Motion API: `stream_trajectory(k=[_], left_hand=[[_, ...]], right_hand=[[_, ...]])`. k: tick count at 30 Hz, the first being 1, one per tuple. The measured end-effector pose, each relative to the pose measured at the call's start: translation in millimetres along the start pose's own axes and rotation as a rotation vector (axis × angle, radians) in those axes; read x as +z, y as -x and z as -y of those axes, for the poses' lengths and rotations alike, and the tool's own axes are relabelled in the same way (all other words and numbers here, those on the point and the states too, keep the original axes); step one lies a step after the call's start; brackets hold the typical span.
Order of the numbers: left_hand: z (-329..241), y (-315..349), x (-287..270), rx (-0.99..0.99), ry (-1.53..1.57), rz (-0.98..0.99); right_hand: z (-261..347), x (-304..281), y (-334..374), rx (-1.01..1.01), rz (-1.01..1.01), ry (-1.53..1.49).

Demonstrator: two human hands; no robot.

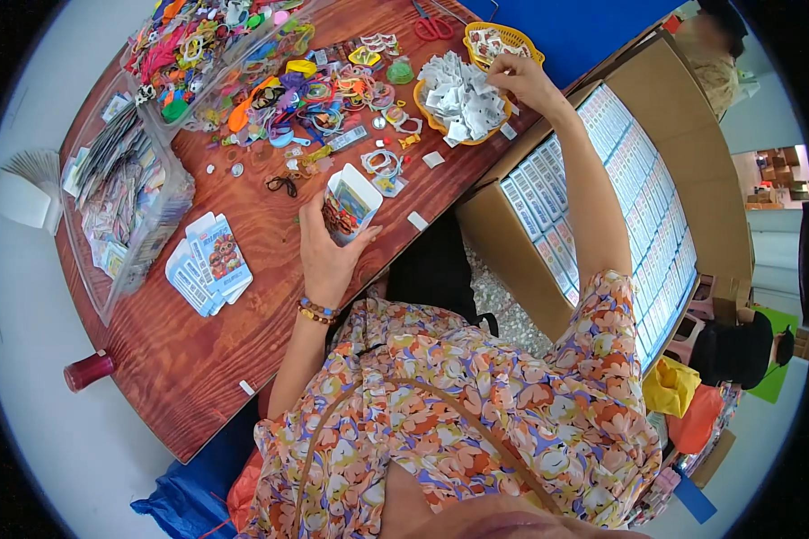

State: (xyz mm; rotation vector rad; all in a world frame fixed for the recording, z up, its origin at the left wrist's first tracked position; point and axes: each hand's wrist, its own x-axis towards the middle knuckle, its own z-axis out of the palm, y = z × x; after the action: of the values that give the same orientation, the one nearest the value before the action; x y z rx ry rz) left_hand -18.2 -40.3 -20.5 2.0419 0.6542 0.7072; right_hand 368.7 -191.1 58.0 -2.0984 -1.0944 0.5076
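My left hand is wrapped round a small printed cardboard box, tilted with its top flap up and its mouth open. At the far side of the table my right hand reaches over a yellow basket heaped with small white packets. Its fingertips are pinched together at the heap's edge; what they hold, if anything, is too small to make out. Just behind, a second yellow basket contains small red-and-white packets. Next to the left hand lie a bagged hair tie set and a brown bow-shaped trinket.
Colourful trinkets spread across the table's back, beside a clear bin of flat packets. Flattened cartons lie stacked at left. Red scissors rest at the far edge. At right stands a big carton packed with small boxes.
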Motion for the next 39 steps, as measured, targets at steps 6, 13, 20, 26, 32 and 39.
stream_trajectory(k=[6, 13, 20, 26, 32, 39], left_hand=[[-11.0, -19.6, 12.0, 0.091, 0.001, 0.019], [-26.9, -48.4, 33.4, 0.235, -0.171, 0.080], [-43.0, -72.1, 45.9, 0.290, -0.304, 0.037], [-51.9, -71.9, 46.7, 0.331, -0.376, 0.012], [-51.2, -70.5, 47.9, 0.314, -0.310, 0.015], [-45.4, -73.2, 54.7, 0.249, -0.287, 0.028]], right_hand=[[8.1, -6.0, 6.2, 0.141, -0.169, -0.239], [21.8, -5.7, 15.5, 0.159, -0.122, -0.359], [78.5, 18.0, 40.3, -0.005, 0.027, -0.344], [125.3, 51.0, 52.5, -0.207, 0.069, 0.092], [134.2, 84.8, 54.1, -0.259, 0.000, 0.550], [135.3, 92.7, 53.2, -0.148, -0.022, 0.537]])
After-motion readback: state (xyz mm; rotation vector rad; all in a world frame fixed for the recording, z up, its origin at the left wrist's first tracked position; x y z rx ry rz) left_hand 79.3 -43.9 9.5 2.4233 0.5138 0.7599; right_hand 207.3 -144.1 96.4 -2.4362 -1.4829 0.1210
